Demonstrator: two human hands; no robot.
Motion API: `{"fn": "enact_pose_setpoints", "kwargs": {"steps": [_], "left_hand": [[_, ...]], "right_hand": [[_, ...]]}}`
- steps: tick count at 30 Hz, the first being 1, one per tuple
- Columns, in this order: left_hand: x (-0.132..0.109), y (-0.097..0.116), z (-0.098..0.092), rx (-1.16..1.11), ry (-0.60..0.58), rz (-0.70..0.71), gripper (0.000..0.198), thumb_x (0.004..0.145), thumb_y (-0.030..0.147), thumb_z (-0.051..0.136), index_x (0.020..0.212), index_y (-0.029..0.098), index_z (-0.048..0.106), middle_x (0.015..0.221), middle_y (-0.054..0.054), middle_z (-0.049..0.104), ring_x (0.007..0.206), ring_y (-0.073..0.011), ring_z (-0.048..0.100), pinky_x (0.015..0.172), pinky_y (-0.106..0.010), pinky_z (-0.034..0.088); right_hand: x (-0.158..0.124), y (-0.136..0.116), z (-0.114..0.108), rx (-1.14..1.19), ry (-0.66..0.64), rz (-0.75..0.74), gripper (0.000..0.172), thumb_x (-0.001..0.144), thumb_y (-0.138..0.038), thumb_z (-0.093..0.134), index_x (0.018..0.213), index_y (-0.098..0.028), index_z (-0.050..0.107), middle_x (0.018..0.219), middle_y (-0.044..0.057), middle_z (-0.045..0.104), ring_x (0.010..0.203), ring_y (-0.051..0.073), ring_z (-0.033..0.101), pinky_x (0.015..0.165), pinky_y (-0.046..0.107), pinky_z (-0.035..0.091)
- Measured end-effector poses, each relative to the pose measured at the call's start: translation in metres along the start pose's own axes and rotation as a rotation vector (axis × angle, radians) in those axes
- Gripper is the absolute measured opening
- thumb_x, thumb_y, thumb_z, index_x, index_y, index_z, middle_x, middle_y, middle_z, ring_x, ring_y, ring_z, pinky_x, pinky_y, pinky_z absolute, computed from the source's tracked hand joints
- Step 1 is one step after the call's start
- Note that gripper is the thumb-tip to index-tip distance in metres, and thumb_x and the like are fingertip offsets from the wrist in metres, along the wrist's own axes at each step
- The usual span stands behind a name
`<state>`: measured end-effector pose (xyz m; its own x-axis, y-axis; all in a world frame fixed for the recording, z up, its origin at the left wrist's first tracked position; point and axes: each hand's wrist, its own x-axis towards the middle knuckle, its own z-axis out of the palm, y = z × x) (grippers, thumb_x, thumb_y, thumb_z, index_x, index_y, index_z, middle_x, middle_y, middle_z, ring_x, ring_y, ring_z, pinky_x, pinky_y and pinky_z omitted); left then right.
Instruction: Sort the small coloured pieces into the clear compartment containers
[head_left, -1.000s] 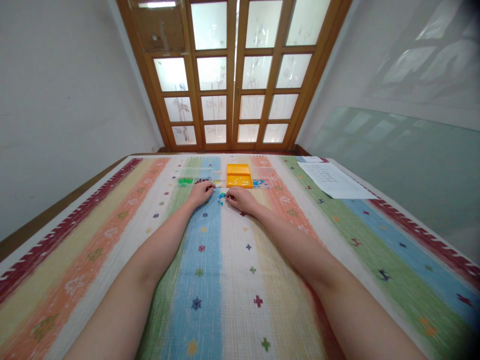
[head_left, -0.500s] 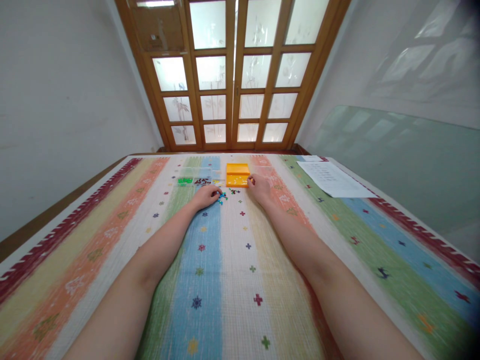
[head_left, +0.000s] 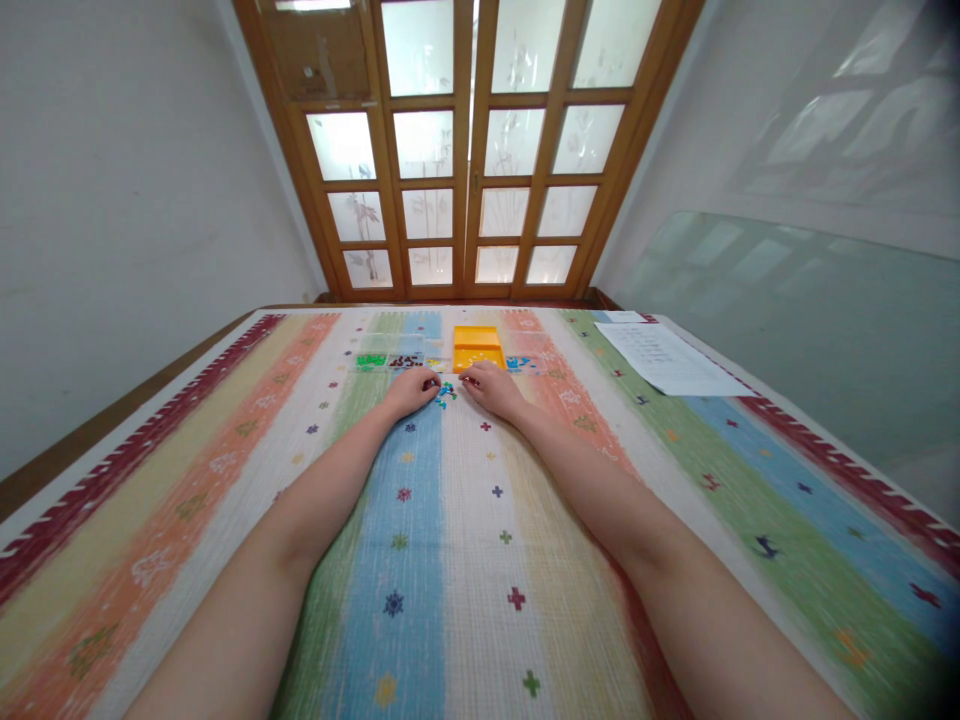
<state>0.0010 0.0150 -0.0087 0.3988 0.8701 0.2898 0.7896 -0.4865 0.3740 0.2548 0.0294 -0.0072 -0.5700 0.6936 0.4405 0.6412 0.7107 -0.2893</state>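
Note:
My left hand (head_left: 409, 391) rests on the cloth, its fingers curled together at the left side of a small pile of blue, green and dark pieces (head_left: 445, 394). Whatever those fingers hold is too small to name. Just right of the pile lies my right hand (head_left: 490, 388), thumb and fingers drawn together, with anything in them hidden. Behind it stands an open yellow box (head_left: 476, 338) with white bits in its front part. Clear compartments hold green pieces (head_left: 371, 361), dark red pieces (head_left: 406, 362), a few yellow pieces (head_left: 434, 364) and blue pieces (head_left: 520, 363).
A striped, patterned tablecloth (head_left: 480, 560) covers the table. Printed sheets of paper (head_left: 671, 358) lie at the back right. Beyond the far edge is a wooden door with glass panes (head_left: 427, 145), and a pale glass panel (head_left: 795, 310) leans at the right wall.
My right hand has moved left and nearer, from the yellow box's right side to the pile, uncovering the blue pieces in the right compartment. My left hand has hardly moved.

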Motion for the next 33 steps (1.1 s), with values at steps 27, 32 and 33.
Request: {"fn": "enact_pose_setpoints", "kwargs": {"steps": [27, 32, 33], "left_hand": [[0.001, -0.008, 0.005, -0.017, 0.044, -0.013, 0.021, 0.094, 0.026, 0.059, 0.099, 0.019, 0.078, 0.096, -0.006, 0.075, 0.087, -0.0216, 0.064, 0.08, -0.032, 0.048], [0.001, -0.007, 0.004, -0.023, 0.031, -0.024, 0.022, 0.094, 0.025, 0.058, 0.1, 0.018, 0.078, 0.098, -0.007, 0.076, 0.091, -0.0221, 0.066, 0.084, -0.032, 0.049], [0.001, -0.006, 0.003, -0.025, 0.029, -0.029, 0.022, 0.094, 0.025, 0.058, 0.1, 0.018, 0.078, 0.099, -0.007, 0.076, 0.092, -0.0222, 0.066, 0.085, -0.032, 0.05]], "right_hand": [[0.0, -0.025, 0.001, -0.014, -0.118, -0.355, 0.019, 0.096, -0.019, 0.06, 0.099, -0.019, 0.079, 0.103, 0.009, 0.076, 0.1, 0.024, 0.065, 0.095, 0.038, 0.047], [-0.001, -0.025, -0.001, -0.009, -0.131, -0.378, 0.022, 0.098, -0.021, 0.058, 0.098, -0.019, 0.079, 0.102, 0.009, 0.076, 0.096, 0.023, 0.064, 0.093, 0.037, 0.047], [-0.001, -0.024, -0.001, -0.014, -0.128, -0.381, 0.022, 0.099, -0.022, 0.058, 0.097, -0.019, 0.08, 0.102, 0.009, 0.076, 0.096, 0.023, 0.064, 0.093, 0.037, 0.047]]}}
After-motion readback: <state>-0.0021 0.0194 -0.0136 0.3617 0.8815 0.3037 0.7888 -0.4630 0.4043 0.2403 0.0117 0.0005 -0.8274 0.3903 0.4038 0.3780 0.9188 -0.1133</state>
